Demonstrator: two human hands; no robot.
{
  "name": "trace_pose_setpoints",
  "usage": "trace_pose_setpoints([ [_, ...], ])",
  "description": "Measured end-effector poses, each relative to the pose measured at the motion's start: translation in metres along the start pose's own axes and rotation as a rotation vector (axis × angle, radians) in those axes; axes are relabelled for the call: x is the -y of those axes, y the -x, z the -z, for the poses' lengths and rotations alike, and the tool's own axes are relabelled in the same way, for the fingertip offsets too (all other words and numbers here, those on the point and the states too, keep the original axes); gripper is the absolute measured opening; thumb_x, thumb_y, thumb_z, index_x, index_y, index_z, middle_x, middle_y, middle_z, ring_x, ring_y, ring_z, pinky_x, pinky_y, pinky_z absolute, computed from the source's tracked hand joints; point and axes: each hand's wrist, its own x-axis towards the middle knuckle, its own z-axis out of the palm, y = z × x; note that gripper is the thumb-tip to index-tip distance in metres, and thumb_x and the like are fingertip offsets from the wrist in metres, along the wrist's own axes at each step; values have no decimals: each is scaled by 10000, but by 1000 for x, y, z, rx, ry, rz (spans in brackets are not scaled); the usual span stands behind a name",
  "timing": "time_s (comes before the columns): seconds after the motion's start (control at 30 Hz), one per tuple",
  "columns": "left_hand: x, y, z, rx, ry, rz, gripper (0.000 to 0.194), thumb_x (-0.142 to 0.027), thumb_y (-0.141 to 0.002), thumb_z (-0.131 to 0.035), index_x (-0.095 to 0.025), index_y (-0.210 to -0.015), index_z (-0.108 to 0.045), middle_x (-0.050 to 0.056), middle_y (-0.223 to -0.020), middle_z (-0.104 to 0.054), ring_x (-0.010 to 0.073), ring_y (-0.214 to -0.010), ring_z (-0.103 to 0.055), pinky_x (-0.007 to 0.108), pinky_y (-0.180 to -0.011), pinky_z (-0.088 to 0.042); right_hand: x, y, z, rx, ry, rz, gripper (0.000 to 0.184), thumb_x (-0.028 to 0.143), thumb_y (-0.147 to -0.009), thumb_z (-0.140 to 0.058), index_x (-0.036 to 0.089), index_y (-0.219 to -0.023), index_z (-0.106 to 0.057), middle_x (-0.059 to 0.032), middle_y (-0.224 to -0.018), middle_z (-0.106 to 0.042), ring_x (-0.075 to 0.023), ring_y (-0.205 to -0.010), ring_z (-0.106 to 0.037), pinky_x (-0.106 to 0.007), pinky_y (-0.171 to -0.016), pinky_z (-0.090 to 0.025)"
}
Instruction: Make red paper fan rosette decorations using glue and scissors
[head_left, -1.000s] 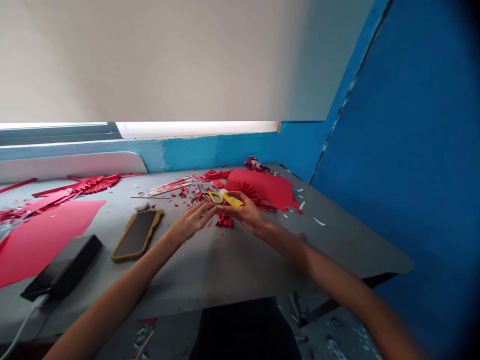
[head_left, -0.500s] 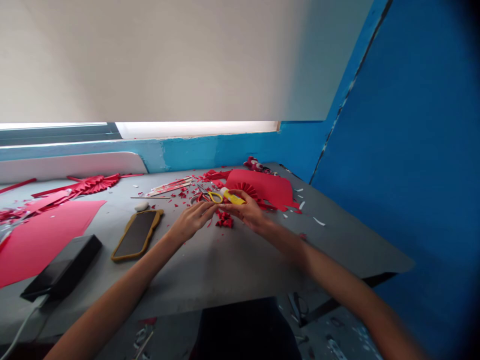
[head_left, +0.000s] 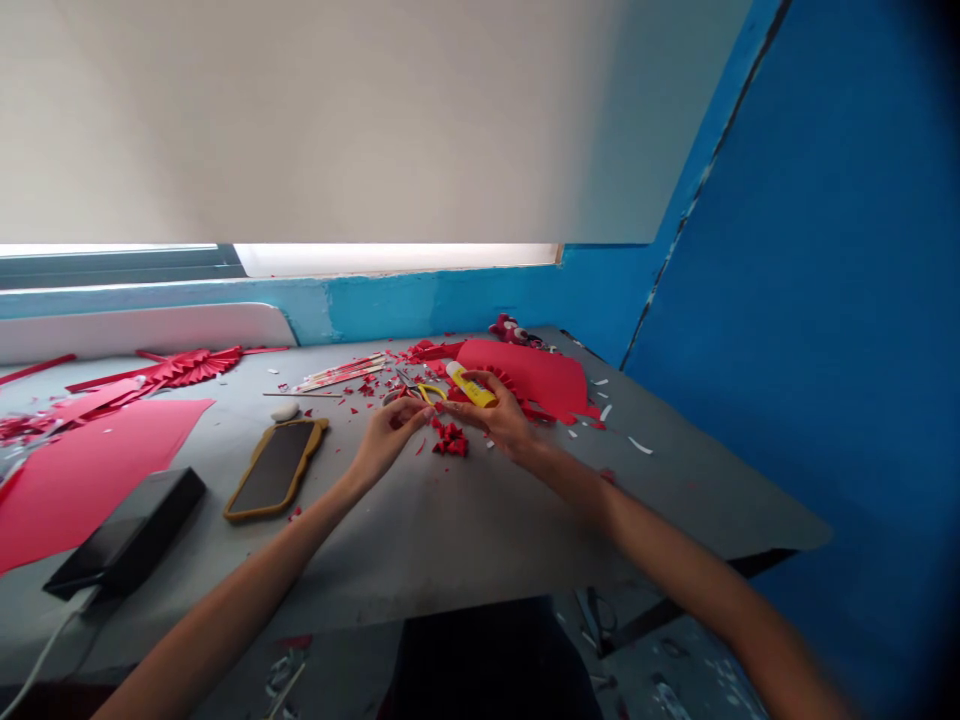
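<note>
My right hand (head_left: 499, 415) is closed around a yellow glue stick (head_left: 472, 386) with a white end that points up and left. Its fingertips reach toward my left hand (head_left: 394, 425), whose thumb and fingers are pinched together; a tiny red bit seems to show near the fingertips, too small to make out. Just beyond the hands lie scissors (head_left: 430, 393) with yellow handles. Below the fingertips sits a small heap of folded red paper pieces (head_left: 450, 440). A pleated red paper fan (head_left: 496, 378) lies partly hidden behind my right hand.
Red paper sheets (head_left: 525, 372) (head_left: 112, 460) lie at right and left. A phone in a yellow case (head_left: 277, 470), a black box with a cable (head_left: 127, 530), a white stone-like object (head_left: 285, 412) and wooden sticks (head_left: 341, 372) are on the grey table (head_left: 465, 540). A blue wall stands at right.
My hands have drawn slightly apart, the left one a little lower. The glue stick has tilted more, its white end further from the left fingers.
</note>
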Motion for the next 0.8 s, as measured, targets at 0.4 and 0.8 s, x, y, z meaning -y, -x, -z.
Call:
trace_pose_setpoints([
  [0.4, 13, -2, -1, 16, -6, -9, 307, -430, -789, -672, -142, -890, -705, -1, -665, -628, 98, -565, -510, 195, -514, -350, -8, -1, 1, -12, 179, 144, 588, 333, -601, -834, 249, -1104, -540, -25, -1015, -626, -179, -927, -652, -385, -882, -547],
  [0.8, 12, -1, -2, -14, -26, -2, 293, -421, -766, -694, -145, -861, -709, 10, -690, -677, 125, -601, -584, 211, -554, -419, -4, 3, -5, -32, 395, 333, 477, 356, -656, -784, 228, -1059, -563, -46, -1113, -608, -197, -975, -632, -351, -849, -541],
])
